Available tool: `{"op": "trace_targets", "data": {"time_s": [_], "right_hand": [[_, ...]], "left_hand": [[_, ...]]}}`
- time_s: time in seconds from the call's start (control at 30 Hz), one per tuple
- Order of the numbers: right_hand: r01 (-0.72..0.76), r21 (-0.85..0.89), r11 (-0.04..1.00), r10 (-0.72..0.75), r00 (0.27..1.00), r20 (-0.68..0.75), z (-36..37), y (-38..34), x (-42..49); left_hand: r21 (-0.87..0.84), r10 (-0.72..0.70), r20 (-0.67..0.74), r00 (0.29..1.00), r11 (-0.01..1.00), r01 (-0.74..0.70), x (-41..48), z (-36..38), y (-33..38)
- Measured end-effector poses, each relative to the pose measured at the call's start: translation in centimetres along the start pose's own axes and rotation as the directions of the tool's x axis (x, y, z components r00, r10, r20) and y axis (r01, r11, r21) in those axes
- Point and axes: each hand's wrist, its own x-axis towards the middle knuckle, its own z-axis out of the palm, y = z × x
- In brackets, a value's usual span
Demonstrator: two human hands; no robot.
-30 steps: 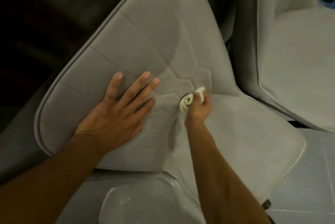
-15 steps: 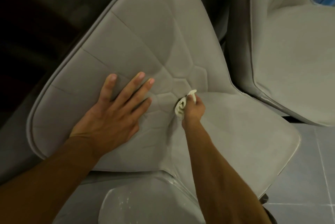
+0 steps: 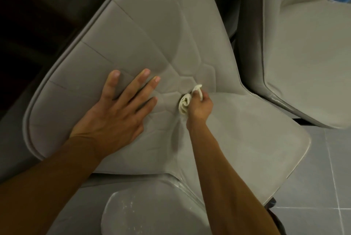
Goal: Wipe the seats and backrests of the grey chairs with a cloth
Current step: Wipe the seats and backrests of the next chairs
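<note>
Grey upholstery fills most of the view: the near chair point(image 3: 167, 60) lies under both arms, its stitched backrest point(image 3: 133, 25) spreading to the upper left and its plain seat point(image 3: 256, 130) running toward the lower right. A second grey chair point(image 3: 303, 54) stands just beside it on the right, over a tiled floor point(image 3: 334, 168). The left hand point(image 3: 114, 120) rests flat on the lower part of the backrest, fingers straight and spread wide, holding nothing; it looks to be bracing the chair. The right hand point(image 3: 201, 108) sits at the crease where the backrest's bottom edge meets the seat's back edge, its fingers curled tightly round a bunched white cloth point(image 3: 185, 103), which is pressed into that fold near the middle of the chair. The step in hand seems to be working the seam of this first chair, so the task is probably far from done, with neither hand on the second chair. Next, the cloth would need drawing in broad strokes across the seat toward its front edge, the left hand steadying the backrest, before shifting to the neighbouring chair.
</note>
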Motion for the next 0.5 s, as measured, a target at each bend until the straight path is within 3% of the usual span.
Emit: {"op": "trace_targets", "data": {"time_s": [0.1, 0.2, 0.27, 0.5], "right_hand": [[0.062, -0.006, 0.998, -0.061, 0.995, 0.076, -1.7, 0.9, -2.9], [-0.051, 0.068, 0.996, 0.059, 0.99, -0.125, -1.9, 1.6, -1.9], [-0.137, 0.11, 0.984, 0.154, 0.973, -0.171, -1.1, 1.7, -0.1], [-0.048, -0.081, 0.996, 0.049, 0.999, 0.014, -0.8, 2.7, -1.7]], "left_hand": [[-0.005, -0.005, -0.006, 1.0, 1.0, 0.005, 0.0, 0.1, -0.2], [-0.017, -0.009, -0.008, 1.0, 1.0, 0.009, 0.0, -0.1, -0.2], [-0.019, -0.006, 0.002, 1.0, 1.0, 0.006, 0.1, -0.1, 0.0], [-0.016, -0.002, 0.013, 1.0, 1.0, 0.002, 0.1, -0.2, -0.1]]}}
